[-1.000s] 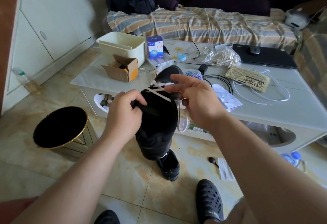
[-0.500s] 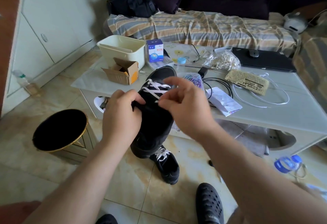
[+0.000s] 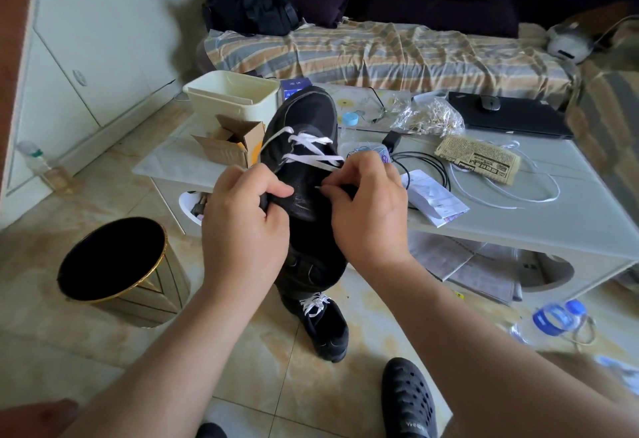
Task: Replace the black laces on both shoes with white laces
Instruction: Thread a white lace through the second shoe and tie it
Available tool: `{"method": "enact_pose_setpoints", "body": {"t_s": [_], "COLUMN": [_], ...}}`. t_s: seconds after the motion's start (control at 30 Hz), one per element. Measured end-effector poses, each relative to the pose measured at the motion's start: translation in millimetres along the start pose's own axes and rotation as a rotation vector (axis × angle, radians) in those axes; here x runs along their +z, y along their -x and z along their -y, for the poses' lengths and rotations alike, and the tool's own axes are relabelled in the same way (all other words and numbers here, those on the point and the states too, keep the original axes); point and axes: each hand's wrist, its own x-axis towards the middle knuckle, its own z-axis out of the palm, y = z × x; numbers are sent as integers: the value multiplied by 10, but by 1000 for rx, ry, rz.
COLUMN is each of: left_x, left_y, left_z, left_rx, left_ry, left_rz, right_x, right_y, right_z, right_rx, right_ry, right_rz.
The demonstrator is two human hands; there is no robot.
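Since a second ago the right hand (image 3: 371, 206) has drawn in from its spread pose and now pinches the white lace (image 3: 313, 157) at the eyelets; the left hand (image 3: 242, 230) still grips the black shoe's (image 3: 304, 174) edge, fingers curled. Held aloft before the table's (image 3: 570, 230) near edge, this shoe hangs above the second shoe (image 3: 326, 327), white-laced, on the floor tiles (image 3: 69, 351).

Both forearms are bare from elbow to wrist, with no sleeve, watch or ring showing on the left hand (image 3: 242, 230) or the right hand (image 3: 371, 216). At 5 o'clock a foot wears a black perforated clog (image 3: 408, 403) with small pale lettering near its heel.
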Motion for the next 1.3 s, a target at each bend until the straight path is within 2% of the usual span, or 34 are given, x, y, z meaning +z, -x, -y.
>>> {"method": "enact_pose_setpoints", "body": {"t_s": [0.3, 0.47, 0.67, 0.77, 0.87, 1.03, 1.1, 1.2, 1.3], "left_x": [-7, 22, 38, 62, 82, 43, 24, 19, 3], "left_y": [-30, 15, 10, 28, 40, -29, -60, -81, -78], "left_z": [48, 11, 21, -16, -38, 40, 54, 38, 26], "left_rx": [-88, 22, 54, 74, 64, 19, -12, -128, -160], "left_ry": [86, 52, 5, -14, -3, 18, 49, 124, 140], "left_rz": [0, -59, -67, -68, -61, -82, -76, -62, -59], "right_x": [-88, -99, -139, -121, -102, -145, -160, -153, -98], "right_y": [-8, -32, -17, 10, 18, 3, 7, 10, 21], "right_z": [141, 188, 193, 219, 230, 228, 228, 191, 136], "right_rx": [20, 54, 125, 146, 122, 118, 0, -279, -355], "right_ry": [-123, -227, -458, -435, -402, -583, -489, -182, 6], "right_rz": [3, 25, 129, 110, 99, 129, 85, 7, -39]}}
